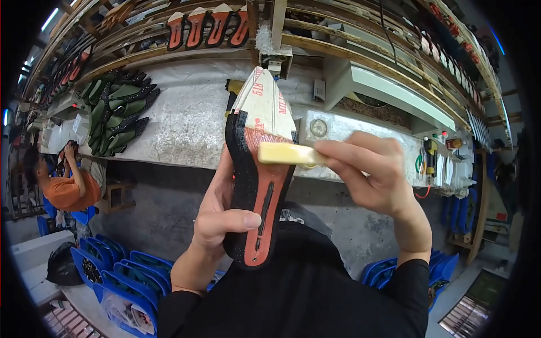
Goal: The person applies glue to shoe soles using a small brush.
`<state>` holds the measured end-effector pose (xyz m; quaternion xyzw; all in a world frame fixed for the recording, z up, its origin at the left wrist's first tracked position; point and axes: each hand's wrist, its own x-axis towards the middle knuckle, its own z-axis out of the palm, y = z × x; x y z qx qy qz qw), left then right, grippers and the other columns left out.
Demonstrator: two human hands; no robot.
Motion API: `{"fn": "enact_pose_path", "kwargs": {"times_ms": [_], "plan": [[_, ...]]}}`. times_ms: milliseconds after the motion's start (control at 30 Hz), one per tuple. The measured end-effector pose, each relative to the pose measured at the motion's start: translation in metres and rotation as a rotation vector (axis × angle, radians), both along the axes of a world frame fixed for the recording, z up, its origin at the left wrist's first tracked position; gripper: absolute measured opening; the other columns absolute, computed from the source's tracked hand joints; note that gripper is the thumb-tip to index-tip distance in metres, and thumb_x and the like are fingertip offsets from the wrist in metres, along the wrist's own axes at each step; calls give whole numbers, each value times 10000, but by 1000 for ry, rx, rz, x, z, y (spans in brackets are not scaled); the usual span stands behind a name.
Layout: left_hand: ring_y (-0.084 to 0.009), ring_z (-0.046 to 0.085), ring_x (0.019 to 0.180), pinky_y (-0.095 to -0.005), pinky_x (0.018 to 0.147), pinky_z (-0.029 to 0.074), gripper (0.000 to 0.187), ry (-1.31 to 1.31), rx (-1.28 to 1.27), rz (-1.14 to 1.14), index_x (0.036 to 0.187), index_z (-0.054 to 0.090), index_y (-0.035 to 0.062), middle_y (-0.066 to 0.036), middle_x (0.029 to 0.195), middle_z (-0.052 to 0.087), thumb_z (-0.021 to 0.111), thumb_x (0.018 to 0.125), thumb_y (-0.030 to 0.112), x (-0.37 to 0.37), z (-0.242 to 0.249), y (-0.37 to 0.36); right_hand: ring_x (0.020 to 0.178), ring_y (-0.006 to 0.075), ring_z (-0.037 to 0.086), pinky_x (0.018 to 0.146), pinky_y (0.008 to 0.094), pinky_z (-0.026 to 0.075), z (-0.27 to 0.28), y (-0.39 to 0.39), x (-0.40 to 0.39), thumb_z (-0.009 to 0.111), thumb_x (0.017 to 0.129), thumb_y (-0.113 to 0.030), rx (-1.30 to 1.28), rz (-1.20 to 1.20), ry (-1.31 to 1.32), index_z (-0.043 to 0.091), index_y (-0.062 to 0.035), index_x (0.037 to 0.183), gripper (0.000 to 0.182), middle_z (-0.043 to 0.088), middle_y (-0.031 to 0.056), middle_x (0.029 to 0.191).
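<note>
My left hand (217, 217) is wrapped round a pointed shoe upper (243, 163), its thumb pressed on the sole side. The shoe is held sole towards me, toe pointing away. Speckled black material is folded round its orange-red insole (270, 191), which has a dark slot down the middle. Towards the toe, the insole is off-white with red printing (265, 101). Pinched between the fingers of my right hand (369, 169) is a pale yellow, flat bar-like tool (287, 153). It lies across the insole below the white part; its working end cannot be made out.
A long workbench (180, 135) runs ahead, with a pile of green and black shoe uppers (115, 115) at its left. Wooden racks above hold several similar shoes (194, 31). A person in orange (73, 186) sits at left. Blue bins (129, 281) stand on the floor.
</note>
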<state>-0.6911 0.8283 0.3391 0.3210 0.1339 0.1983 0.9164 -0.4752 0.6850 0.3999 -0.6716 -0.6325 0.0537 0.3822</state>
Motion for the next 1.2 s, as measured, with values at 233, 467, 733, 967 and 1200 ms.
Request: {"fn": "enact_pose_path", "kwargs": {"times_ms": [233,467,733,967,1200], "plan": [[-367,565,1335,-486,1138,446,1163,27,84,19,1642,253,95,-200,1524,522,609,537,14,-3,2,6,527,157,468,491,296,354,4,20,0,745,815,27,-56,95,-37,790,-42,1085,282,640,44,724],[-351,580,1318,-463,1124,455,1044,-33,-14,45,1638,262,98,-188,1516,530,578,644,42,-7,-16,9,512,165,460,486,299,350,4,21,-3,751,803,23,-178,184,-81,794,-58,1090,301,635,39,720],[-315,598,1298,-466,1133,444,662,-43,-200,115,1625,281,104,-176,1516,529,423,978,96,-3,-21,22,485,148,442,475,284,348,7,27,-14,757,822,-3,-264,308,-119,803,-80,1075,269,624,16,698],[-313,594,1305,-474,1105,472,568,-45,-190,190,1624,278,99,-165,1517,530,396,1070,149,7,-30,29,494,111,444,469,262,347,6,14,-19,716,902,-25,-293,514,365,796,-61,1077,196,632,10,689],[-310,610,1279,-498,1065,513,635,-202,-203,99,1637,258,147,-165,1520,522,459,1035,128,4,-22,36,520,96,436,487,250,344,17,27,-11,677,919,23,20,6,379,758,8,1126,223,684,42,743]]}}
